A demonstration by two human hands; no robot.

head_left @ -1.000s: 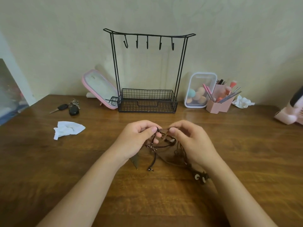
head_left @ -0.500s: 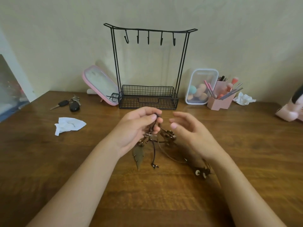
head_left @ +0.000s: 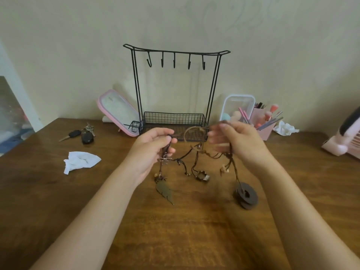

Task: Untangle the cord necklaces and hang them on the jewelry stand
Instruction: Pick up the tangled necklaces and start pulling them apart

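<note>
A tangle of brown cord necklaces (head_left: pixel 194 152) hangs in the air between my hands, above the wooden table (head_left: pixel 58 191). My left hand (head_left: pixel 153 147) pinches cords from which a bronze leaf pendant (head_left: pixel 165 191) dangles. My right hand (head_left: pixel 237 145) grips other cords; a dark round disc pendant (head_left: pixel 245 195) hangs below it. A small ring-shaped pendant (head_left: pixel 202 175) hangs in the middle. The black wire jewelry stand (head_left: pixel 176 94) stands behind, against the wall, with several bare hooks (head_left: pixel 174 61) on its top bar.
A pink-framed mirror (head_left: pixel 118 114) leans left of the stand. Car keys (head_left: pixel 81 134) and a crumpled white tissue (head_left: pixel 80 160) lie at left. A clear box of sponges (head_left: pixel 236 108), a pink brush holder (head_left: pixel 263 123), another tissue (head_left: pixel 285 128) and a pink device (head_left: pixel 344 139) sit at right.
Both hands have risen off the table and moved apart, lifting the tangled cords so the pendants now hang freely. My right hand has taken hold of cords again.
</note>
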